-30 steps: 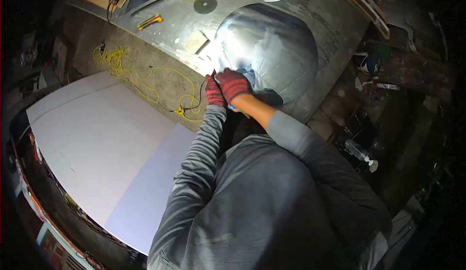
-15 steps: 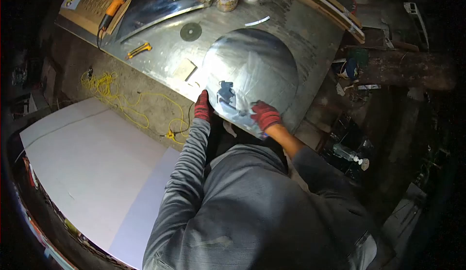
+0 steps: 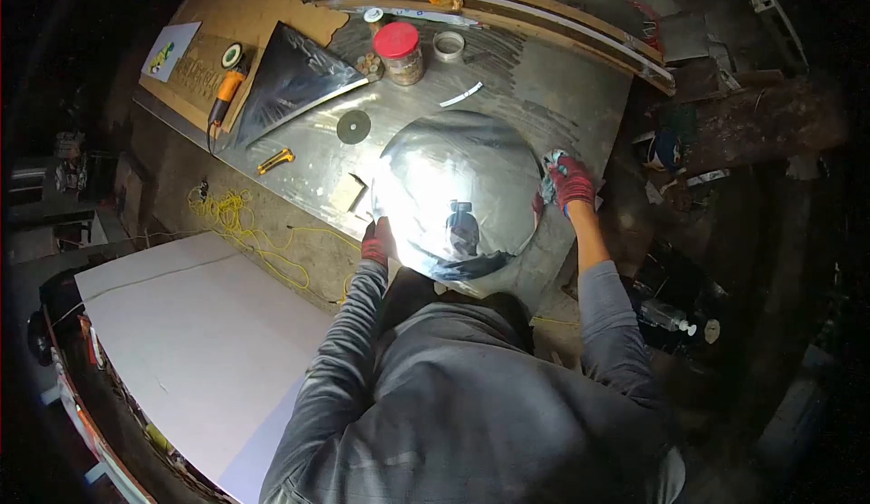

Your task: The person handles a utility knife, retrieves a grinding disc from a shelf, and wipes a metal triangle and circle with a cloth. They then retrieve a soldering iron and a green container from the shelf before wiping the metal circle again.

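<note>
A round mirror-like metal disc (image 3: 485,164) lies on the workbench (image 3: 580,96), close to its front edge, with a bright light and a dark reflection on its face. My left hand (image 3: 376,239), in a red and black glove, holds the disc's lower left rim; part of the fingers is hidden. My right hand (image 3: 573,184), in a matching glove, is closed around a crumpled pale blue rag (image 3: 555,165) just off the disc's right edge.
Behind the disc stand a red-lidded jar (image 3: 399,53) and a tape roll (image 3: 449,46). To the left are a cutting disc (image 3: 353,127), a utility knife (image 3: 275,160), an angle grinder (image 3: 227,94) and a dark metal sheet (image 3: 290,87). Yellow cord (image 3: 227,214) lies on the floor.
My right hand has moved from the disc's lower right face out past its right edge with the rag. My left hand stays at the rim. The whole view has shifted.
</note>
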`<state>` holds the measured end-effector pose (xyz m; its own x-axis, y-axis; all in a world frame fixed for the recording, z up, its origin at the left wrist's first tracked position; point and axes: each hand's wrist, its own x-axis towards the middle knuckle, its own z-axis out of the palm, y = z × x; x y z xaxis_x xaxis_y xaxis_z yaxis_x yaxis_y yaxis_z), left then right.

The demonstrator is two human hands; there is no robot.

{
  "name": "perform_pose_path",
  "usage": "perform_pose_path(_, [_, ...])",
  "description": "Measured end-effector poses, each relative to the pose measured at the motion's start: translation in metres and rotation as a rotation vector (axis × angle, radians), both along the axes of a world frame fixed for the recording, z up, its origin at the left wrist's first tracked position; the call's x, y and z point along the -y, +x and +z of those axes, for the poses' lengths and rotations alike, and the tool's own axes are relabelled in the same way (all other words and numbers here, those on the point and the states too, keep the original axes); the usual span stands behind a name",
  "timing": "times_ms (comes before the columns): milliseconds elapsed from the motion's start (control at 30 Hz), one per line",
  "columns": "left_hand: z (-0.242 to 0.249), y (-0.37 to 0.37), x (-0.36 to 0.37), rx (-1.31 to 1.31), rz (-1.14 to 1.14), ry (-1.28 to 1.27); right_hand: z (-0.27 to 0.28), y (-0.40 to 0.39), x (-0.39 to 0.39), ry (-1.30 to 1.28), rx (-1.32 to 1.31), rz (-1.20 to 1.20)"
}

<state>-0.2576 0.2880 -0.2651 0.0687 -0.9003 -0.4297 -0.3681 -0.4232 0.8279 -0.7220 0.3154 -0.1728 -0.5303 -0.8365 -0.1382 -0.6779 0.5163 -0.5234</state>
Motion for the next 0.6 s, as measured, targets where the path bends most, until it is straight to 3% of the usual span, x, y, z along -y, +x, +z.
perform_pose_path(67, [0.025,-0.009,0.001,-0.234,0.157,0.096,-0.024,-0.006,-0.001,-0.033,-0.134,0.046])
perform_pose_path(200, [0.003,0.010,0.008,-0.114,0.048,0.072,-0.009,0.018,-0.021,-0.138,-0.153,-0.039])
perform_pose_path(300, [-0.052,0.033,0.015,-0.012,-0.005,-0.025,-0.016,0.042,-0.047,-0.199,-0.177,-0.127])
perform_pose_path(367, [-0.010,0.017,0.024,-0.122,0.023,0.056,-0.024,0.056,-0.062,-0.233,-0.153,-0.175])
perform_pose_path(467, [-0.035,0.028,0.042,-0.111,-0.142,0.105,-0.028,0.068,-0.076,-0.175,0.008,-0.322])
perform_pose_path(500, [-0.047,0.030,0.043,0.007,-0.263,-0.061,-0.031,0.068,-0.080,-0.122,0.050,-0.333])
perform_pose_path(533, [-0.035,0.026,0.053,-0.056,-0.238,0.022,-0.036,0.066,-0.084,-0.069,0.091,-0.345])
perform_pose_path(567, [-0.023,0.022,0.061,-0.116,-0.208,0.106,-0.043,0.064,-0.093,0.071,-0.089,-0.146])
perform_pose_path(600, [-0.009,0.017,0.071,-0.169,-0.174,0.188,-0.053,0.065,-0.097,0.069,-0.094,-0.141])
